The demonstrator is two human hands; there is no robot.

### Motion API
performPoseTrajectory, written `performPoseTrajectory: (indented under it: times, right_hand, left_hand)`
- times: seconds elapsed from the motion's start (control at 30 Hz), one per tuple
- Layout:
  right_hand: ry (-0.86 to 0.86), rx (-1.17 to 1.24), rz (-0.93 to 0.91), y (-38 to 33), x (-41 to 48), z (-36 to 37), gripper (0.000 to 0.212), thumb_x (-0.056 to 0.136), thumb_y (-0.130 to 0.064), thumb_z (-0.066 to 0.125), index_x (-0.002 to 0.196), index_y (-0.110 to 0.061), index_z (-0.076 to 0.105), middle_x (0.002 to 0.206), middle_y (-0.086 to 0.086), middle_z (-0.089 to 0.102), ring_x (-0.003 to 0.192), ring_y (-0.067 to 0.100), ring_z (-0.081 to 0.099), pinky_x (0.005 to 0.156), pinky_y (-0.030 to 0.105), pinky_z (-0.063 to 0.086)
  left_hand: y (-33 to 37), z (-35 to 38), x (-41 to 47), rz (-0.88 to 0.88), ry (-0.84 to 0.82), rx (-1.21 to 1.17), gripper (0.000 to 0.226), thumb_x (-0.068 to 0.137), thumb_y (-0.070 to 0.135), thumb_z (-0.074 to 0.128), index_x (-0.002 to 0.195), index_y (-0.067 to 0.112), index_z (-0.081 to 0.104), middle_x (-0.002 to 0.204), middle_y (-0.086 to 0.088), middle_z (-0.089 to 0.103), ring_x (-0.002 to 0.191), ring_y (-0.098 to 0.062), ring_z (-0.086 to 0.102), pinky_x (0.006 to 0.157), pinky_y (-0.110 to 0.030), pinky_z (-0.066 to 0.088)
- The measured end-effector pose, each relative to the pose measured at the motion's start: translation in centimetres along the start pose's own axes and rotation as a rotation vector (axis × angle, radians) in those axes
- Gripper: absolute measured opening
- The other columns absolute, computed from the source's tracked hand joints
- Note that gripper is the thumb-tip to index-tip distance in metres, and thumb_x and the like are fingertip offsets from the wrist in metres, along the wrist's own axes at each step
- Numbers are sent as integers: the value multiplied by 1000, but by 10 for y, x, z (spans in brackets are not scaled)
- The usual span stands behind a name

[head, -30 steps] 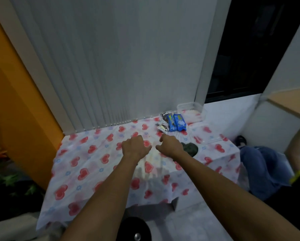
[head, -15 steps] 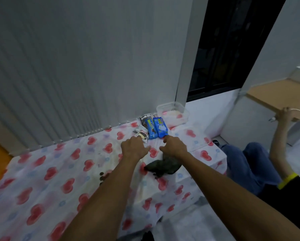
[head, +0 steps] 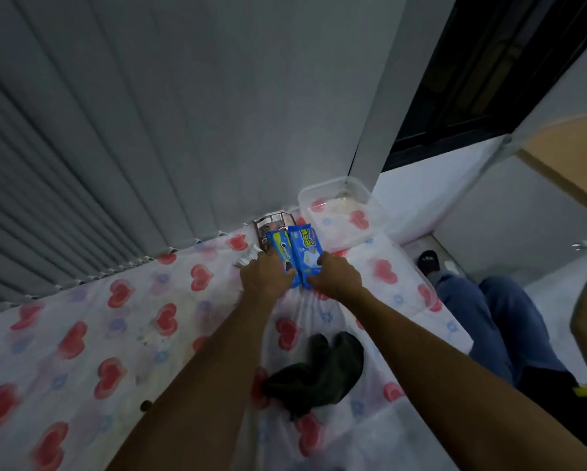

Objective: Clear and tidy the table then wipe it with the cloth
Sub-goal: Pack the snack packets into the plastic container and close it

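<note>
Two bare arms are reaching out over a table (head: 81, 334) that is wearing a thin white plastic cover with red hearts and little blue flowers on it. The left hand (head: 266, 278) is lying on the near end of a blue snack packet with a dark cookie picture (head: 283, 251). Its fingers (head: 287, 274) are curling down over the packet, bent and close together, and they are touching the wrapper. I cannot tell if they are really gripping it or just pressing on it. The right hand (head: 336, 278) is sitting on the near end of a second blue snack packet with white letters (head: 305, 251), which is lying just beside the first one. Its fingers (head: 314, 282) are bent and close together too, touching that wrapper, and I cannot tell if they are squeezing it. A brown and silver packet (head: 273, 224) is poking out behind the blue ones, next to the grey wall. A small shiny silver wrapper (head: 246, 260) is peeking out by the left hand. A clear plastic box (head: 339, 212) is resting at the far right corner of the table, near the packets. A dark green crumpled cloth (head: 319, 379) is lying on the table between the two forearms, near the front, well apart from both hands. Another person's legs in blue jeans (head: 496, 317) are showing on the floor to the right of the table.
</note>
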State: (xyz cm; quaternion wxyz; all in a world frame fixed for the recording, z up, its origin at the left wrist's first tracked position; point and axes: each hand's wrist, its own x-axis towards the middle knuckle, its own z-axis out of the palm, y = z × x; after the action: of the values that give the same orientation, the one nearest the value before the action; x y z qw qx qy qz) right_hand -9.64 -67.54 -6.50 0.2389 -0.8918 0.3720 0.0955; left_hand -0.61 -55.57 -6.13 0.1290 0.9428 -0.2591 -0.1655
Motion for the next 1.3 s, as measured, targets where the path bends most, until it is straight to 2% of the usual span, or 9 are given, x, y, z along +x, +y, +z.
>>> performPoseTrajectory:
  times: [0.27, 0.43, 0.5, 0.67, 0.77, 0.87, 1.03, 1.13, 1.3]
  right_hand:
    - [-4, 0, 28, 12, 65, 40, 77, 81, -52, 70, 140, -19, 33, 129, 20, 47, 122, 38, 47, 90, 49, 50]
    - [-21, 13, 5, 12, 88, 57, 90, 80, -51, 75, 146, -16, 26, 130, 19, 47, 121, 37, 49, 89, 48, 50]
    - [-16, 35, -6, 14, 91, 60, 92, 80, -49, 75, 148, -16, 22, 130, 20, 46, 119, 38, 50, 89, 47, 51]
    - [-22, 68, -49, 20, 90, 56, 84, 80, -41, 75, 143, -15, 26, 125, 16, 47, 110, 35, 58, 84, 44, 56]
    - [-48, 109, -44, 23, 82, 46, 87, 76, -43, 77, 143, -15, 28, 124, 14, 49, 109, 33, 60, 85, 45, 57]
    - [-40, 143, -63, 23, 70, 35, 79, 76, -44, 78, 134, -13, 35, 118, 13, 55, 102, 29, 62, 82, 42, 58]
    - [68, 179, -194, 10, 58, -7, 56, 76, -39, 79, 113, -11, 48, 100, 8, 61, 83, 20, 60, 63, 28, 50]
    - [96, 146, -199, 11, 62, -53, 53, 74, -38, 79, 111, -15, 49, 102, 6, 62, 87, 21, 61, 69, 33, 54]
    - [173, -3, -185, 47, 92, -122, 54, 73, -34, 78, 114, -14, 49, 109, 12, 66, 94, 33, 63, 70, 31, 42]
  left_hand:
    - [12, 53, 73, -62, -44, -168, 71, 84, 36, 73, 137, 9, 34, 122, -20, 57, 109, -37, 63, 89, -48, 55]
    - [18, 73, 93, -131, 31, -224, 70, 90, 26, 69, 142, 9, 25, 124, -18, 58, 107, -34, 63, 80, -39, 51]
    - [20, 76, 97, -188, 67, -283, 74, 86, 26, 73, 140, 14, 24, 123, -18, 57, 108, -35, 63, 83, -42, 53]
    - [27, 75, 92, -288, 15, -425, 107, 75, 20, 84, 150, 21, 7, 133, -18, 49, 116, -36, 57, 92, -47, 53]
    - [23, 67, 84, -318, -11, -486, 118, 65, 16, 89, 152, 17, 9, 136, -19, 47, 121, -38, 53, 98, -50, 51]
    - [19, 46, 74, -315, -23, -495, 104, 65, 11, 87, 146, 11, 20, 135, -20, 42, 123, -40, 50, 99, -50, 48]
    - [18, -2, 66, -221, 49, -479, 85, 68, 15, 84, 135, 8, 32, 126, -21, 47, 114, -40, 54, 88, -43, 50]
    - [29, -31, 72, -155, 117, -453, 79, 70, 12, 85, 132, 5, 35, 127, -22, 46, 116, -39, 54, 86, -42, 49]
    - [64, -52, 85, -95, 134, -445, 77, 68, 16, 85, 127, 8, 37, 124, -20, 49, 113, -41, 57, 93, -48, 53]
